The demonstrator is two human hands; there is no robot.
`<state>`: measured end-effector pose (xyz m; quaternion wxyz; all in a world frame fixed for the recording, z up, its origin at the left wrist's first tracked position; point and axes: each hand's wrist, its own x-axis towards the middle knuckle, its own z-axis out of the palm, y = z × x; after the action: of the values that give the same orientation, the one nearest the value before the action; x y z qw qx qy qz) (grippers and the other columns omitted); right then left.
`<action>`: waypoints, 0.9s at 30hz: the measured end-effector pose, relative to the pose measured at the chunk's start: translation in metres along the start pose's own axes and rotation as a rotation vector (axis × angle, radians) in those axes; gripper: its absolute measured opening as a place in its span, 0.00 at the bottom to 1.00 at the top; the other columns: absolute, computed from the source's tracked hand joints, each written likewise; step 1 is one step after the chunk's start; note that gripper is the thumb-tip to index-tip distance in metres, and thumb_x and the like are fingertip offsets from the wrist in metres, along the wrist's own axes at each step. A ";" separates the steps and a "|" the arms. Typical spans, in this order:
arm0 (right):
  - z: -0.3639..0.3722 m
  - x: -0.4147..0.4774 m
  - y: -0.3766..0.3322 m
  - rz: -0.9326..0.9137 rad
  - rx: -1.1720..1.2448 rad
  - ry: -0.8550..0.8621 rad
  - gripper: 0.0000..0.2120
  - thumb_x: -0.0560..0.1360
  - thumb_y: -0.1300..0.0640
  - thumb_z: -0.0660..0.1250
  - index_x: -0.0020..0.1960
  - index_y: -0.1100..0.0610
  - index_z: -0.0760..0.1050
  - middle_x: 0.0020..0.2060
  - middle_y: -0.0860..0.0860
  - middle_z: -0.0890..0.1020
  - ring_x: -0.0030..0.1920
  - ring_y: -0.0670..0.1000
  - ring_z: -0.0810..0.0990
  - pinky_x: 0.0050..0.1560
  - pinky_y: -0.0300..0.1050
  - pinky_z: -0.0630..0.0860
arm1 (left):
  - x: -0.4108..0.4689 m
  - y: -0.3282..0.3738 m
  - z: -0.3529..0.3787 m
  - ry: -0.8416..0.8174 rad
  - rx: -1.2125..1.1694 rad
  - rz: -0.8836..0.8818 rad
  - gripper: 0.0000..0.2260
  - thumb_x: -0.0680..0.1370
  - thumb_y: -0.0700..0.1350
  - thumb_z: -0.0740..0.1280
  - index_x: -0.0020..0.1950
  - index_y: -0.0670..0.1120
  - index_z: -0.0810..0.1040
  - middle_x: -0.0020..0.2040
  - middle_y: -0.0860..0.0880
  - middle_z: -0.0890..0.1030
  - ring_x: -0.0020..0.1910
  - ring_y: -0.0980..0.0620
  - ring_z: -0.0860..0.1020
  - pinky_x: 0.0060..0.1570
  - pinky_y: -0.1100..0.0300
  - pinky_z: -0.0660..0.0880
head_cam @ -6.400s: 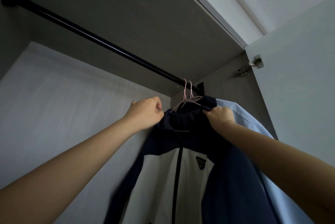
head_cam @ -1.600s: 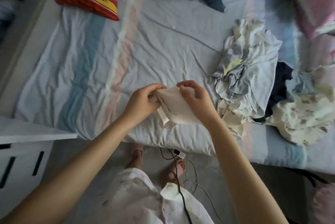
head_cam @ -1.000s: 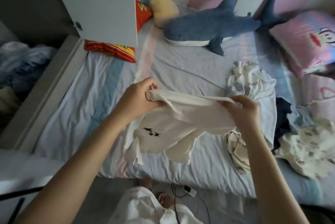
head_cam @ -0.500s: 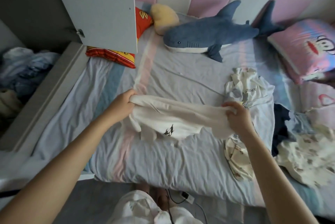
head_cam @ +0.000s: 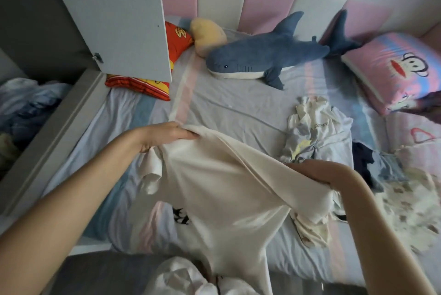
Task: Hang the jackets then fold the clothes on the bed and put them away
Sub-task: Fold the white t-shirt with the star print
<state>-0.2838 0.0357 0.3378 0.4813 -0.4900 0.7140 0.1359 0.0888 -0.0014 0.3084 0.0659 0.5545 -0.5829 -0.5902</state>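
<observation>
Cream T-shirt (head_cam: 226, 187) held up over the near edge of the bed (head_cam: 238, 108), stretched slantwise between both hands. Left hand (head_cam: 164, 137) pinches the shirt's upper edge, thumb and fingers closed on the fabric, hand higher and further in over the sheet. Right hand (head_cam: 310, 171) sits lower and to the right and grips the other end; its fingers are mostly buried in bunched cloth, so the exact finger position is unclear. One short sleeve dangles below the left hand. Small black print (head_cam: 180, 216) shows on the shirt's lower left part. Shirt hem hangs down past the mattress edge toward the person's legs.

Pile of unfolded clothes (head_cam: 315, 127) lies on the bed just beyond the right hand, a dark garment (head_cam: 360, 156) beside it, patterned cloth (head_cam: 417, 208) further right. Shark plush (head_cam: 262, 60) lies near the headboard, yellow plush (head_cam: 207, 34) and red cushion (head_cam: 176, 41) to its left, pink monkey pillow (head_cam: 401, 68) at right. Open wardrobe door (head_cam: 114, 15) juts over the bed's left corner.
</observation>
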 end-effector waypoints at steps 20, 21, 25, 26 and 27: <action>0.009 0.335 -0.087 -0.365 0.875 0.442 0.35 0.69 0.45 0.67 0.74 0.46 0.60 0.71 0.51 0.65 0.68 0.51 0.65 0.69 0.51 0.62 | 0.313 -0.089 -0.017 0.944 0.222 0.065 0.31 0.72 0.45 0.69 0.72 0.44 0.63 0.73 0.41 0.61 0.73 0.43 0.60 0.68 0.49 0.61; 0.049 0.363 -0.067 -0.391 0.669 0.442 0.35 0.68 0.46 0.67 0.73 0.50 0.63 0.68 0.53 0.67 0.66 0.51 0.67 0.67 0.46 0.63 | 0.322 -0.127 0.026 0.852 0.234 -0.009 0.28 0.72 0.45 0.69 0.71 0.45 0.65 0.74 0.42 0.61 0.73 0.44 0.59 0.68 0.47 0.61; 0.187 0.404 0.027 -0.419 -0.078 0.170 0.31 0.72 0.54 0.72 0.72 0.55 0.64 0.68 0.56 0.63 0.65 0.55 0.69 0.66 0.42 0.64 | 0.306 -0.261 0.167 0.352 0.500 -0.193 0.29 0.73 0.46 0.69 0.71 0.48 0.62 0.78 0.44 0.49 0.77 0.48 0.46 0.72 0.46 0.48; 0.207 0.404 0.046 -0.407 -0.237 0.126 0.33 0.71 0.52 0.72 0.72 0.54 0.63 0.68 0.55 0.62 0.65 0.54 0.68 0.65 0.47 0.67 | 0.296 -0.288 0.185 0.315 0.556 -0.185 0.32 0.70 0.45 0.71 0.71 0.48 0.62 0.78 0.43 0.50 0.77 0.46 0.48 0.71 0.44 0.50; 0.229 0.409 0.066 -0.443 -0.357 0.110 0.33 0.71 0.51 0.72 0.72 0.53 0.62 0.67 0.54 0.63 0.65 0.54 0.68 0.65 0.48 0.67 | 0.288 -0.313 0.196 0.298 0.622 -0.134 0.36 0.65 0.42 0.74 0.70 0.47 0.63 0.76 0.40 0.54 0.76 0.42 0.53 0.70 0.42 0.55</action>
<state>-0.2349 -0.0124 -0.1307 0.3659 -0.7178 0.5791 0.1243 0.0148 0.0086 -0.1537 -0.0607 0.6653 -0.6810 -0.2999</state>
